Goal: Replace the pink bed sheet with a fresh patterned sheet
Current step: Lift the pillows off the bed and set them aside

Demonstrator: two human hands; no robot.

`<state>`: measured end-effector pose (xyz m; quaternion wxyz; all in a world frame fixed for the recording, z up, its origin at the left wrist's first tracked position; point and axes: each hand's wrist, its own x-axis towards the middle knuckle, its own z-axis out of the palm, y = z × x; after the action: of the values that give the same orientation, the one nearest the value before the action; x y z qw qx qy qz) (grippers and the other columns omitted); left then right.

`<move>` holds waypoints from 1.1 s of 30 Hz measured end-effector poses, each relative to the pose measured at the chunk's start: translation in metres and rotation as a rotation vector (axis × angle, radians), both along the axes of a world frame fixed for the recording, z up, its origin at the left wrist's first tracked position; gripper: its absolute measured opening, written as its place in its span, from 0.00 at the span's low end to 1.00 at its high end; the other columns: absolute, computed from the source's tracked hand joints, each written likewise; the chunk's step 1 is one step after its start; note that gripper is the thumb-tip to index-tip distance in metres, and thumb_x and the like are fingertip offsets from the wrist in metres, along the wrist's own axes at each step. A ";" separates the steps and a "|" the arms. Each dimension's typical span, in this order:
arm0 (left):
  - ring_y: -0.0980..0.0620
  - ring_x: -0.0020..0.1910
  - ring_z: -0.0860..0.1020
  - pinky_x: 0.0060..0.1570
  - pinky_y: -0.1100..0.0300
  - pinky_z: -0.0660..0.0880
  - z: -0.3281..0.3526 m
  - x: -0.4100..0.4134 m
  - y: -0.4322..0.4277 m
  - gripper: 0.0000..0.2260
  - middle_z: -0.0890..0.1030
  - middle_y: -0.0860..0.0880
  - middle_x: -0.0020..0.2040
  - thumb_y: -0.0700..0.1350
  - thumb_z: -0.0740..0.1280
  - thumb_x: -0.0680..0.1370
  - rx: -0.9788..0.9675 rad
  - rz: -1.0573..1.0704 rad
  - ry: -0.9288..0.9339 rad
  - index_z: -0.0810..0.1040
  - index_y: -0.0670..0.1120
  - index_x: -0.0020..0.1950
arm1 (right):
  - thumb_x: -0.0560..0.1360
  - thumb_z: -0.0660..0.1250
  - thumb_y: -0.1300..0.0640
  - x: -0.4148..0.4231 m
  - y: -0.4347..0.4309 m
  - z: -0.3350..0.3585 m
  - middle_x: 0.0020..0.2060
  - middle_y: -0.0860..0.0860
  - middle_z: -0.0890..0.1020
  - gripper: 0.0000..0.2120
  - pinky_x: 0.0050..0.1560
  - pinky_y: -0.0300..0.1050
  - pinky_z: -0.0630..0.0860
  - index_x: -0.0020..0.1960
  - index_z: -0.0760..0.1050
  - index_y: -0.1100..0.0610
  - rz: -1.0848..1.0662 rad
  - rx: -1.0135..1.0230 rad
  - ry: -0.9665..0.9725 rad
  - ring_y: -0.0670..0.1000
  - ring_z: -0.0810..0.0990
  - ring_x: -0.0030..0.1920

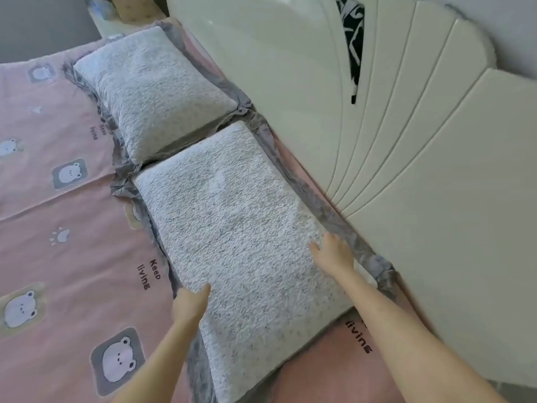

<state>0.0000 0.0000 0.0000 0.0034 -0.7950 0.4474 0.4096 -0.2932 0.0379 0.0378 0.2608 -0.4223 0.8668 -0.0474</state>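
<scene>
**Near pillow (241, 228) held on pink sheet (87, 251)**

The near pillow is gripped at its left edge by the left hand (189, 305), thumb on top. The right hand (334, 253) is laid on its right edge, grip unclear. The pink sheet is spread underneath.

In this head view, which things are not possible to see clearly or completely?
Head view only:
1. Left hand: fingers hidden under the edge of the near white textured pillow, so its grip is unclear.
2. Black-and-white patterned object: mostly hidden behind the cream padded headboard.
3. Pink bear-print bed sheet: cut off by the left and bottom edges, partly covered by that pillow.
</scene>
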 end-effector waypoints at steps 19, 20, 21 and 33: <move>0.46 0.35 0.72 0.41 0.50 0.71 -0.014 0.005 0.000 0.15 0.73 0.46 0.33 0.50 0.67 0.76 -0.323 0.156 0.146 0.69 0.43 0.35 | 0.78 0.64 0.54 0.045 -0.016 -0.035 0.29 0.57 0.76 0.13 0.29 0.43 0.58 0.39 0.71 0.63 0.238 -0.420 0.288 0.57 0.74 0.30; 0.48 0.34 0.69 0.38 0.52 0.66 -0.001 0.008 0.012 0.17 0.70 0.48 0.32 0.50 0.66 0.77 -0.335 0.162 0.111 0.65 0.45 0.33 | 0.76 0.67 0.57 0.053 -0.006 -0.024 0.26 0.55 0.74 0.14 0.27 0.40 0.54 0.36 0.70 0.62 0.259 -0.460 0.300 0.55 0.71 0.26; 0.48 0.33 0.68 0.36 0.53 0.63 0.013 0.015 0.028 0.18 0.68 0.49 0.31 0.50 0.65 0.78 -0.351 0.159 0.068 0.63 0.46 0.33 | 0.75 0.67 0.58 0.064 0.008 -0.011 0.23 0.54 0.72 0.15 0.26 0.36 0.49 0.33 0.69 0.61 0.283 -0.490 0.310 0.54 0.69 0.23; 0.40 0.40 0.76 0.36 0.54 0.64 0.143 0.226 0.195 0.15 0.79 0.40 0.40 0.49 0.61 0.80 -0.665 0.154 -0.060 0.74 0.38 0.41 | 0.74 0.58 0.50 0.267 0.191 0.101 0.20 0.56 0.73 0.20 0.24 0.37 0.59 0.29 0.69 0.62 0.270 -0.786 0.370 0.56 0.72 0.19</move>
<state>0.2259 0.1948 0.1428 -0.2737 -0.7958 0.4948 0.2166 -0.0258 0.2285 0.1386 -0.0746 -0.6000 0.7521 -0.2621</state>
